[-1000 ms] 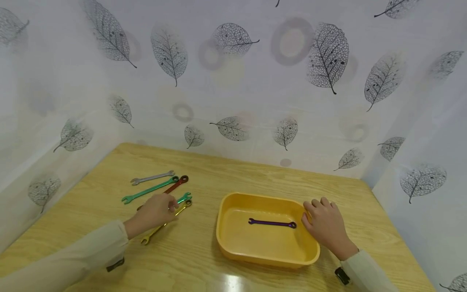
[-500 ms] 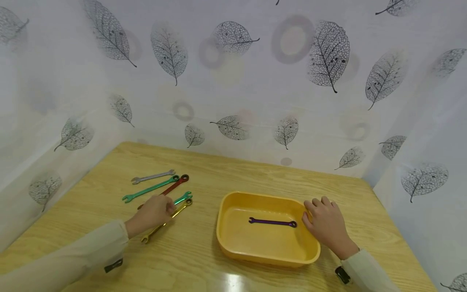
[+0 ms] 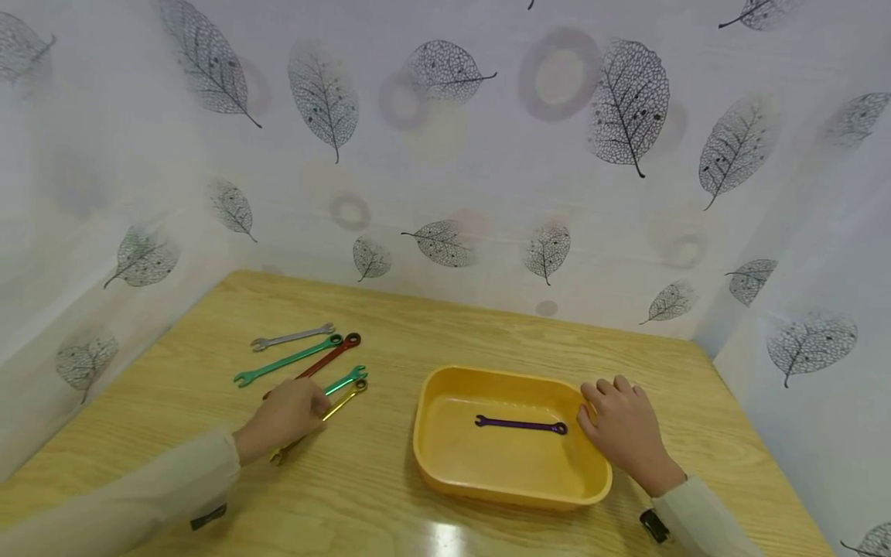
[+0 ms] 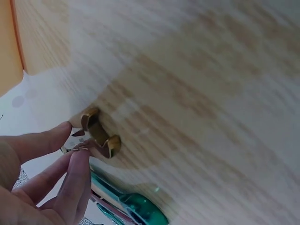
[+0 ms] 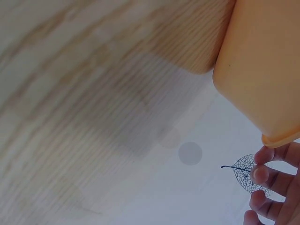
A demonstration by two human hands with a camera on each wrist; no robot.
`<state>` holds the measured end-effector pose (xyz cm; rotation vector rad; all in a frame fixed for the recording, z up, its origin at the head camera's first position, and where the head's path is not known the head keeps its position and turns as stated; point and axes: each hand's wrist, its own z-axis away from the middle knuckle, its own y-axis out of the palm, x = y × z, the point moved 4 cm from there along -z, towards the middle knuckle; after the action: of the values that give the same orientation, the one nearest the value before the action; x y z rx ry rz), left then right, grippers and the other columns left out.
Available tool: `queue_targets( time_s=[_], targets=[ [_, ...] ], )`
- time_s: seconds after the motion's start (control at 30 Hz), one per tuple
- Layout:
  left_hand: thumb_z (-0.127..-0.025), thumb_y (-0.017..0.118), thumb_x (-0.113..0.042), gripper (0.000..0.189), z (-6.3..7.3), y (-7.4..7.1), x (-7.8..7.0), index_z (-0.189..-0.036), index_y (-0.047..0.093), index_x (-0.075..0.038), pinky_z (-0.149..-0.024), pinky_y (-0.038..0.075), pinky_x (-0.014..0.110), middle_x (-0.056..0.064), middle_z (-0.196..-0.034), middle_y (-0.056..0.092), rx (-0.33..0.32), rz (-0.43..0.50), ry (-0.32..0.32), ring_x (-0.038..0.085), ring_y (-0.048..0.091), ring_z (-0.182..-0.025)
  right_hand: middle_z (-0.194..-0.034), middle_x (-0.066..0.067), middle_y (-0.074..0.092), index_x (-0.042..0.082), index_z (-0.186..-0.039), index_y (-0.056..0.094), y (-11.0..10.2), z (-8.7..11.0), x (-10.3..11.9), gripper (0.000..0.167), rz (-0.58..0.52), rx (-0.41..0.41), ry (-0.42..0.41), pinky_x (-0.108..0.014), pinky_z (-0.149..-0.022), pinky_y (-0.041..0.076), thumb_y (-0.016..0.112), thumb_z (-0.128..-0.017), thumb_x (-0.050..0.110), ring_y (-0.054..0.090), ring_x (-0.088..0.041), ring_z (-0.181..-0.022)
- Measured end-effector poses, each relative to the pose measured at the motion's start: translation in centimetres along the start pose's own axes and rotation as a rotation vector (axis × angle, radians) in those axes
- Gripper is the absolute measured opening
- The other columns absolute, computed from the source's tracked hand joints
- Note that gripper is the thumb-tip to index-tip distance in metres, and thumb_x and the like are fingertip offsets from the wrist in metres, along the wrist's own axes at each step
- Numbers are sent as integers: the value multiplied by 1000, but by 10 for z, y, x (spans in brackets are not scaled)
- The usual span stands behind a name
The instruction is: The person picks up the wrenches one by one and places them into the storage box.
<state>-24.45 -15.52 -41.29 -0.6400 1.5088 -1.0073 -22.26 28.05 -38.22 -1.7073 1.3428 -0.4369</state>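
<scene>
My left hand [image 3: 285,414] is low over the left side of the table, its thumb and fingertips pinching the shaft of a yellow combination wrench [image 3: 344,401]. In the left wrist view, the open end of that yellow wrench [image 4: 97,131] sticks out past the fingertips, close over the wood. A short green wrench [image 3: 344,381] lies just beyond, partly hidden by the hand, as is a red wrench [image 3: 327,360]. My right hand [image 3: 623,425] grips the right rim of a yellow plastic basin [image 3: 501,468], thumb on the inner side. Inside the basin lies a purple wrench [image 3: 520,425].
Farther back on the left lie a silver wrench [image 3: 291,338] and a longer green wrench [image 3: 288,360]. The wooden table [image 3: 445,317] meets a leaf-patterned cloth [image 3: 445,178] at its back and sides.
My left hand has drawn slightly left and down along the yellow wrench, its fingertips coming onto the shaft. The right hand and the basin stay in place.
</scene>
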Motion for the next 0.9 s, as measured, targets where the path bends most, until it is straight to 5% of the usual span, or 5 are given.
queue_targets(
  time_s=[0.2,0.47,0.77,0.9],
  targets=[
    [-71,76,-1,19,2,2,2,-90,73,-2,-80,52,44,9,-87,73,-31,-6,12,23,68,-80,-61,-1,44,10,-79,61,-2,0,1,14,14,-7,-3,-28,-53,23,68,-72,19,32,-18,-58],
    [-71,75,1,17,4,2,3,-87,74,-5,-69,56,34,8,-87,73,-15,44,37,20,68,-79,-61,-1,44,9,-78,60,1,0,0,12,-5,-2,10,-27,-54,21,65,-74,19,31,-18,-58],
    [-73,76,-9,24,5,2,11,-97,73,-9,-64,51,22,-2,-85,67,33,-3,204,11,61,-77,-60,-1,42,9,-77,59,2,1,-1,12,-15,-17,3,-27,-54,20,65,-73,19,30,-18,-57],
    [-73,78,-16,24,8,0,16,-95,72,-7,-62,48,22,-4,-81,64,25,-47,177,7,56,-72,-60,-1,43,9,-78,60,3,1,-1,12,-17,0,12,-27,-54,21,65,-74,19,30,-18,-58]
  ],
)
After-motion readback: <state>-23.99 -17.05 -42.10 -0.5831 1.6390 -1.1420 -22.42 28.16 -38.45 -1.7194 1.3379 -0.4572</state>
